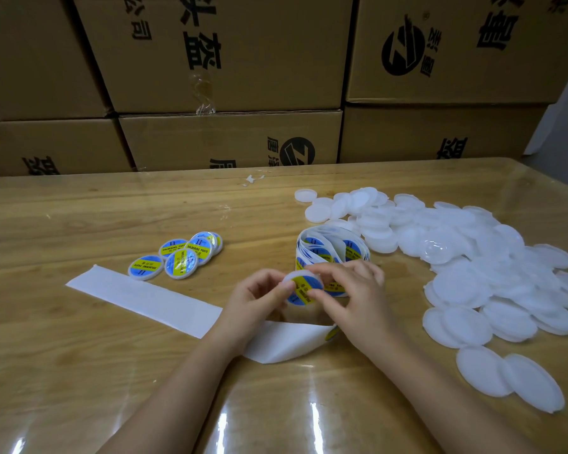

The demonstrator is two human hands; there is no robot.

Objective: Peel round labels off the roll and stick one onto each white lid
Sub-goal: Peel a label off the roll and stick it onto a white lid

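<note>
Sticking step, I judge: above the wooden desk [79,339], the grip of the left hand [259,298] pinches a round white plastic lid [289,277] while curled fingers of the right hand [353,291] press its blue-and-yellow round label [304,287] down. Next: smooth edges, then peel another.

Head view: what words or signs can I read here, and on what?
"SOLDERING PASTE": yellow band of the labelled lids, left.
"II": blue part of those labels, and on the label roll.
"公司": cardboard boxes, upside down; other characters cropped.
Held lid: print too blurred.
</note>
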